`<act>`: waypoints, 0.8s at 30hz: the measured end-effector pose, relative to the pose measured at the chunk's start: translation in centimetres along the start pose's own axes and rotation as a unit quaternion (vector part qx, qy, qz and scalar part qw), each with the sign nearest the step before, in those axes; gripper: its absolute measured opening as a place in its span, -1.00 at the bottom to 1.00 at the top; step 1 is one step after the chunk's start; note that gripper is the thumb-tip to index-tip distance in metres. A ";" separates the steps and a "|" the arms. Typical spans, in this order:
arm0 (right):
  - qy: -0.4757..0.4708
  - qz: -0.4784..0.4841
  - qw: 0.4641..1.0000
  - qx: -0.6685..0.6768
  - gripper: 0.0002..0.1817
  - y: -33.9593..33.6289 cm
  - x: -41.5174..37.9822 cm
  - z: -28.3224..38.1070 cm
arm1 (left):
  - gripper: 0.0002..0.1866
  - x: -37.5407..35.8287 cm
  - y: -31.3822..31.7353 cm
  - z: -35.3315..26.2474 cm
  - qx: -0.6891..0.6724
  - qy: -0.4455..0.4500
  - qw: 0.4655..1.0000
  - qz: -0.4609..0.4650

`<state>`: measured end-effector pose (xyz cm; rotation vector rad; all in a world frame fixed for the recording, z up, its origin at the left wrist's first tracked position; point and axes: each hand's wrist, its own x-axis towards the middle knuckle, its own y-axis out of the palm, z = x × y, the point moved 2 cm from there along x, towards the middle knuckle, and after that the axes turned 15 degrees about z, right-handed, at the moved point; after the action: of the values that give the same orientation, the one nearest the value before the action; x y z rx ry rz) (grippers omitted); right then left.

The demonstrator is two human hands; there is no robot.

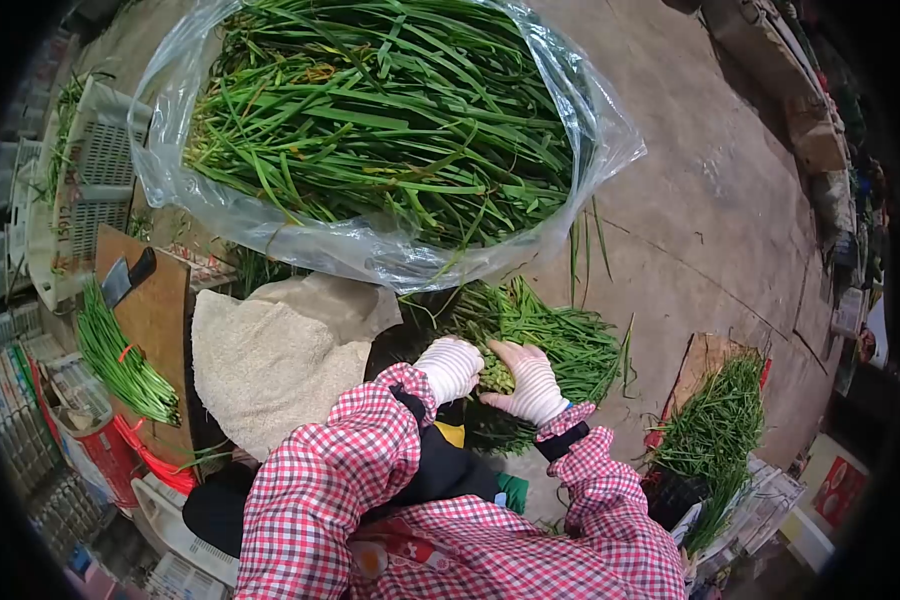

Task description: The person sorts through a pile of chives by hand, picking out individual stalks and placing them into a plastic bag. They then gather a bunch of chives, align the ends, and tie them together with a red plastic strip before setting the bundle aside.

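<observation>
Between my two hands lies a bunch of green leafy stalks (555,335), its leaves spreading to the right. My left hand (452,368), in a white striped glove, presses on the near left side of the bunch; its fingertips are partly hidden. From the right, my right hand (526,380), gloved with bare fingertips, curls its fingers round the stalk ends. Beyond both hands, a large clear plastic bag (370,255) lies open, filled with long green leaves (390,120).
At the left, a knife (127,275) and a tied green bundle (125,355) rest on a brown board (165,320). A beige cloth (270,360) lies beside it. White crates (100,150) stand farther left. More greens (715,420) are piled at the right.
</observation>
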<state>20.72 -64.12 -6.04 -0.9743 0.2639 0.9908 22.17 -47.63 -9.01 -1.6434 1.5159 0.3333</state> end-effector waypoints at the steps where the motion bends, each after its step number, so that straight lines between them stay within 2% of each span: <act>1: -0.027 -0.027 0.999 0.013 -0.16 0.3 0.1 -0.2 | -0.75 0.1 0.0 0.1 0.006 0.007 1.000 -0.008; 2: -0.028 -0.027 0.999 0.013 -0.16 0.6 0.0 -0.4 | -0.75 0.2 0.0 0.2 0.006 0.006 1.000 -0.008; 5: 0.030 -0.047 0.987 0.152 -0.37 1.7 -0.1 -0.8 | -0.74 -0.1 -0.2 0.1 -0.038 -0.014 0.999 0.001; 6: 0.028 -0.048 0.987 0.153 -0.37 2.1 0.0 -1.0 | -0.74 -0.1 -0.3 0.2 -0.081 -0.043 0.996 0.003; 8: 0.047 -0.110 0.975 0.189 -0.36 3.0 -0.3 -2.0 | -0.70 0.2 -0.4 0.3 -0.168 -0.101 0.981 0.007; 9: 0.052 -0.128 0.968 0.210 -0.36 3.3 -0.6 -2.4 | -0.67 0.6 -0.4 0.6 -0.157 -0.127 0.978 0.044; 12: 0.077 -0.173 0.949 0.253 -0.36 4.2 -1.3 -3.3 | -0.67 0.8 -0.2 1.0 -0.184 -0.156 0.969 0.046; 14: 0.085 -0.191 0.940 0.270 -0.38 4.5 -1.9 -3.4 | -0.67 0.2 0.1 1.0 -0.204 -0.149 0.968 0.010; 16: 0.096 -0.246 0.904 0.336 -0.39 5.0 -2.6 -3.9 | -0.68 -0.2 0.0 1.1 -0.246 -0.148 0.958 -0.021; 17: 0.095 -0.256 0.899 0.341 -0.40 5.4 -2.8 -3.8 | -0.73 -0.1 0.1 0.9 -0.246 -0.158 0.955 -0.046; 18: 0.092 -0.259 0.897 0.345 -0.41 5.5 -2.7 -3.3 | -0.73 0.1 0.4 0.7 -0.245 -0.157 0.955 -0.047; 20: 0.146 -0.223 0.925 0.272 -0.40 4.7 -2.7 -2.1 | -0.79 0.5 0.6 0.9 -0.178 -0.186 0.965 -0.053; 21: 0.130 -0.225 0.924 0.281 -0.39 4.6 -2.6 -2.0 | -0.84 1.3 0.4 0.5 -0.128 -0.190 0.970 -0.083; 23: 0.168 -0.236 0.922 0.258 -0.40 2.5 -3.2 -0.2 | -0.78 -3.1 -4.6 -3.4 -0.102 -0.126 0.952 -0.259; 24: 0.193 -0.219 0.911 0.290 -0.39 2.5 -3.2 -0.5 | -0.63 -0.9 -3.5 -3.1 -0.106 -0.142 0.952 -0.251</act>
<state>17.08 -65.88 -5.87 -0.6242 0.6028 0.2626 24.11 -49.62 -5.07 -1.9839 0.8330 0.4373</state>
